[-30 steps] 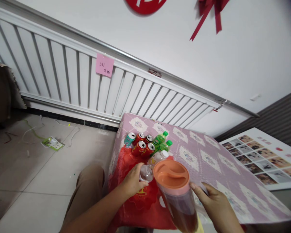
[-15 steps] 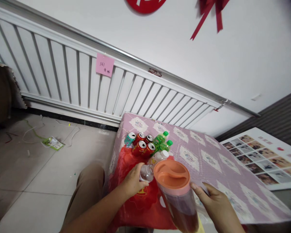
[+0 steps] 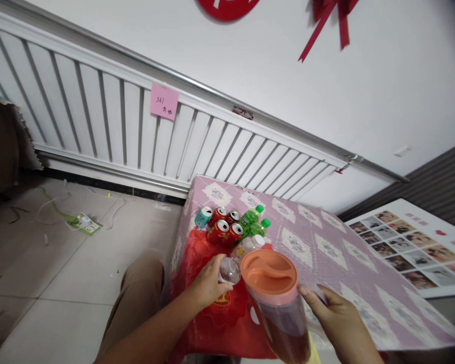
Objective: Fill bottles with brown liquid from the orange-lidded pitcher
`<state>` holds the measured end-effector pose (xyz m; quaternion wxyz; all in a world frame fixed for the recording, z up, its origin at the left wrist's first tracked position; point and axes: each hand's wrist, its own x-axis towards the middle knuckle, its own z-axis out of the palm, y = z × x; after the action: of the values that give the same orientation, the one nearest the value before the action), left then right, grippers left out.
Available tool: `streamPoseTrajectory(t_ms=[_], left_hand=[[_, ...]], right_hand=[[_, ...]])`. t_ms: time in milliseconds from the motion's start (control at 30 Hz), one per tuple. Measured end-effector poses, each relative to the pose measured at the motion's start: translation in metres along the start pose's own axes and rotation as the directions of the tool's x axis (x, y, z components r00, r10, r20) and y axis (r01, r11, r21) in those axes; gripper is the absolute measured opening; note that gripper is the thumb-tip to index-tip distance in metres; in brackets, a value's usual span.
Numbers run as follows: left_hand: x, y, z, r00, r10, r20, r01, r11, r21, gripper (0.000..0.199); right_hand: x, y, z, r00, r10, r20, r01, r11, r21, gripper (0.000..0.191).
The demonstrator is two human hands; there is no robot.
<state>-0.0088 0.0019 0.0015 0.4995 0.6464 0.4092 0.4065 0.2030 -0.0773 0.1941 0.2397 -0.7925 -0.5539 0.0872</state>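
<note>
The person's left hand (image 3: 208, 284) grasps a small clear bottle (image 3: 229, 271), its mouth tilted toward the orange-lidded pitcher (image 3: 281, 316) of brown liquid just beside it at three o'clock. The right hand (image 3: 338, 316) is curled around the pitcher's handle (image 3: 321, 294). From here, red soda cans (image 3: 217, 232) stand at the bottle's twelve o'clock, a teal can (image 3: 202, 218) at eleven, green-capped bottles (image 3: 249, 218) at one.

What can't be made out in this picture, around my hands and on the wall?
In the head view:
- pitcher: base cut off by the bottom edge
- pitcher's handle: mostly covered by your right hand
- clear bottle: base hidden by your left hand
- red wall sign: top cut off by the upper edge
</note>
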Motion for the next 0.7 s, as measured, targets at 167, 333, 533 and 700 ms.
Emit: streamPoseTrajectory(t_ms=[167, 333, 533, 700], left_hand=[[0.0004, -0.0005, 0.0003, 1.0, 0.003, -0.003, -0.003, 1.0, -0.002, 0.081], [0.0006, -0.0011, 0.0007, 1.0, 0.012, -0.003, -0.012, 1.0, -0.004, 0.081], [0.0007, -0.0027, 0.0011, 1.0, 0.011, -0.001, -0.011, 1.0, -0.004, 0.081], [0.0008, -0.0025, 0.001, 1.0, 0.003, 0.0, -0.003, 1.0, -0.003, 0.082]], right_hand=[[-0.0002, 0.0002, -0.0005, 1.0, 0.004, 0.011, -0.004, 1.0, 0.005, 0.04], [-0.0011, -0.0005, 0.0, 1.0, -0.003, 0.011, 0.003, 1.0, 0.004, 0.039], [-0.0002, -0.0053, -0.0026, 1.0, -0.001, -0.001, 0.002, 1.0, 0.024, 0.038], [-0.0002, -0.0054, -0.0028, 1.0, 0.003, 0.006, -0.003, 1.0, 0.027, 0.037]])
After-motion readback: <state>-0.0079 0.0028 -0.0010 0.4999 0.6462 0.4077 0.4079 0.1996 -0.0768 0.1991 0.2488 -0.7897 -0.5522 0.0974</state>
